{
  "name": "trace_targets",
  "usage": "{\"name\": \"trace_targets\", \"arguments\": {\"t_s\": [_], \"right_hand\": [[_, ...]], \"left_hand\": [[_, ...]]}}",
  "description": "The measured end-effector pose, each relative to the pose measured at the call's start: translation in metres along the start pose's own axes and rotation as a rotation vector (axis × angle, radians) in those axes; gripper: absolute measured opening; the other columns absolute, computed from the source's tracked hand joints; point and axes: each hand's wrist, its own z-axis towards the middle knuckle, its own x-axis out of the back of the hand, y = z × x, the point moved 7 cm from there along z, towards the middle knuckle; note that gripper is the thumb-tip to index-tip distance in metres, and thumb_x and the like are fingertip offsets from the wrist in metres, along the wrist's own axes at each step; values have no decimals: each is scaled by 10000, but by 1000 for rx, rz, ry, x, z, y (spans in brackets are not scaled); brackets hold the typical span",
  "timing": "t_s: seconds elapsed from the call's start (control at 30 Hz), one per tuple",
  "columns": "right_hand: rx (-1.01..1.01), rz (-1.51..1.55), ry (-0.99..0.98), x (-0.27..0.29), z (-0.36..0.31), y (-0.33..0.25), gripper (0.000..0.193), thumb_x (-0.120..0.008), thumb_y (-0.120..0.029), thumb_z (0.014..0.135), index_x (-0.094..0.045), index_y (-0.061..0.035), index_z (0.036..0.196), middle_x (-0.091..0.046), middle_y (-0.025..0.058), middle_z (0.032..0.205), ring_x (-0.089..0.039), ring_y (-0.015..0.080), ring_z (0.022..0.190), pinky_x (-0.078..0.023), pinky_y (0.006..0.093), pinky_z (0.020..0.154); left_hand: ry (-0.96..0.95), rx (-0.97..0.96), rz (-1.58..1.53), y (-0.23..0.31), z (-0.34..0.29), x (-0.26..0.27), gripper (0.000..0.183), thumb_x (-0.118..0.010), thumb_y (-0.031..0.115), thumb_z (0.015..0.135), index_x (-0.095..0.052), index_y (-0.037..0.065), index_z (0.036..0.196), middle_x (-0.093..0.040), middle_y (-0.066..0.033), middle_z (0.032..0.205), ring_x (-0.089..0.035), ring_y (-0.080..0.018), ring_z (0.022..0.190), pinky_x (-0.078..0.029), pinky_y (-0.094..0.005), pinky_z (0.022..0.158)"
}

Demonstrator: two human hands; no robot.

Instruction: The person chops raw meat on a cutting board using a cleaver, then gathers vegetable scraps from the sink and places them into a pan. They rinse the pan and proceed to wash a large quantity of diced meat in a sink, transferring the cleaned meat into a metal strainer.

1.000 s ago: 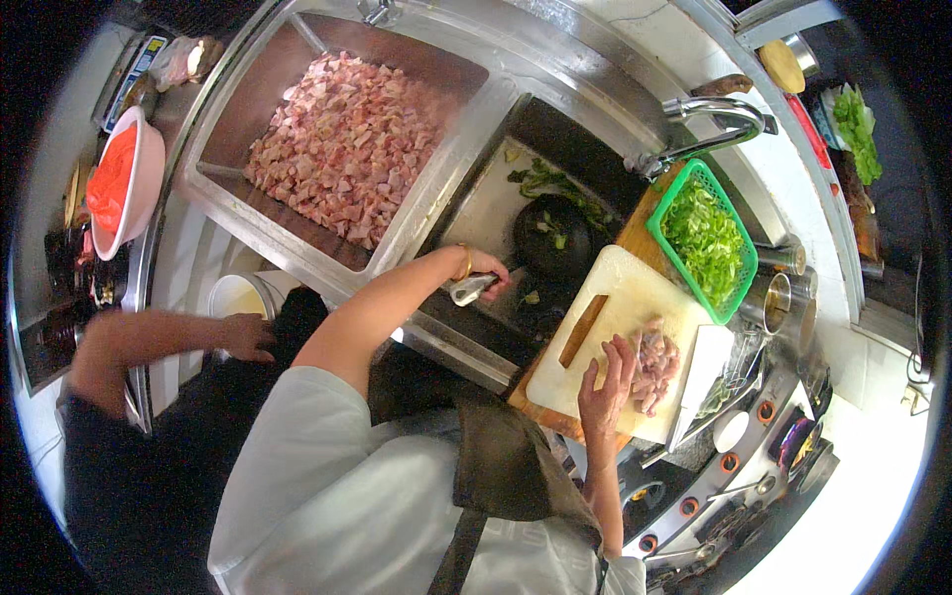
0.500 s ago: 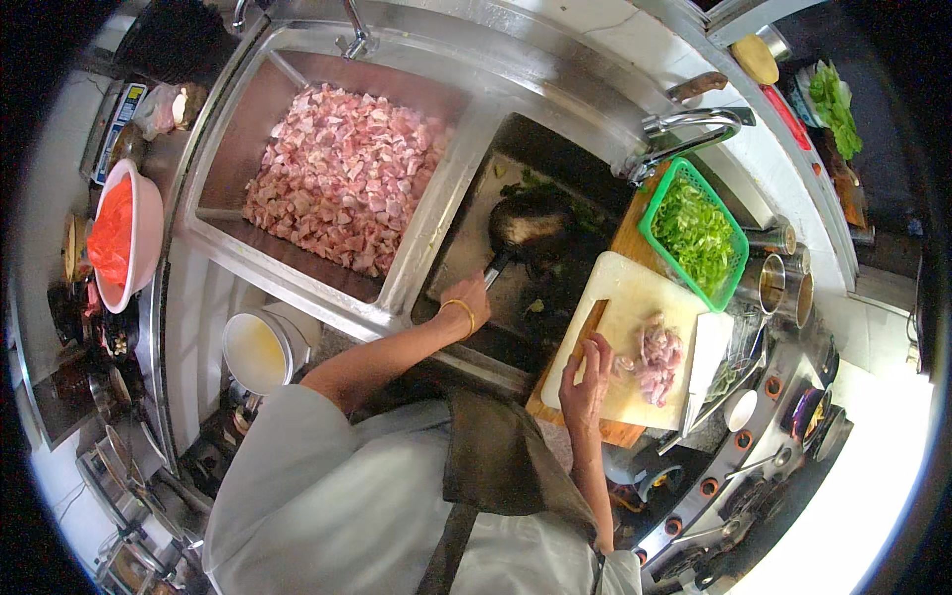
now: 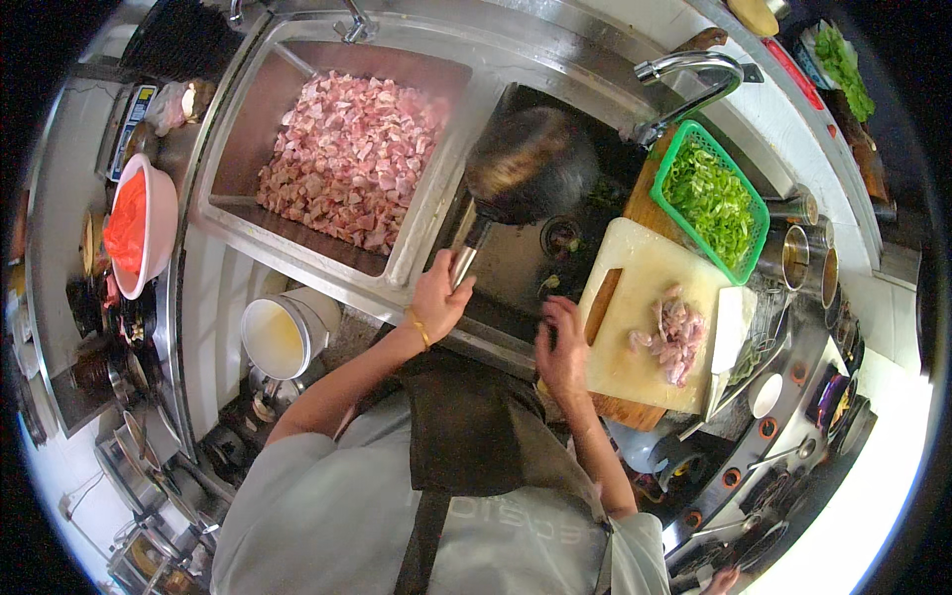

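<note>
My left hand grips the metal handle of a dark, blackened pan, raised over the right sink basin. The pan's round, scorched surface shows brown streaks. My right hand hovers by the basin's near right edge, fingers loosely bent and apart, holding nothing. Beside it lies a white cutting board with a slot, set on a wooden board. Pieces of raw meat rest on it. A cleaver-like white blade lies along its right side.
Cut raw meat fills much of the left basin. A green basket of chopped greens stands beyond the board, near a faucet. At left are a pink bowl and a white bucket. Another person's hand shows lower right.
The pan has been lifted from the basin floor, uncovering a drain. My right hand has moved left off the cutting board toward the basin's edge.
</note>
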Motion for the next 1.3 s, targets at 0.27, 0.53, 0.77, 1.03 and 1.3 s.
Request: {"name": "trace_targets", "arguments": {"t_s": [0.27, 0.53, 0.77, 1.03, 1.3], "right_hand": [[-803, 417, 234, -141, 65, 169, 348, -594, -65, 857, -540, -2, 1195, -617, 156, 1114, -592, 251, 983, -493, 369, 829], [-1241, -384, 326, -88, 86, 255, 485, -691, -172, 836, -554, -44, 1283, -653, 175, 1131, -628, 348, 1029, -496, 433, 883], [-800, -585, 68, -117, 127, 146, 531, -751, -170, 785, -572, -40, 1267, -675, 211, 1088, -643, 395, 999, -503, 495, 844], [-1296, -457, 580, -33, 39, 234, 495, -710, -127, 768, -590, -36, 1240, -652, 240, 1077, -605, 438, 1025, -482, 489, 872], [-1350, -353, 833, -66, 57, 339, 471, -664, -69, 747, -602, -45, 1213, -602, 228, 1156, -558, 431, 1084, -449, 486, 918]], "left_hand": [[-367, 814, -1416, -44, 1, 65, 234, -487, 121, 1000, -487, 70, 1229, -317, 49, 610, -303, -53, 421, -241, -231, 357], [-424, 656, -1135, -100, 29, 173, 304, -496, 65, 955, -427, 36, 1249, -365, 19, 639, -290, -43, 407, -228, -229, 350], [-524, 753, -1003, -143, 51, 192, 315, -490, 39, 953, -418, 45, 1259, -366, 14, 640, -293, -42, 410, -235, -225, 343], [-523, 805, -1107, -149, 60, 176, 334, -501, 46, 949, -417, 47, 1273, -366, 20, 629, -295, -44, 410, -240, -226, 338], [-399, 950, -898, -167, 66, 171, 383, -524, 41, 892, -432, 54, 1263, -352, 30, 599, -282, -46, 401, -224, -229, 358]]}}
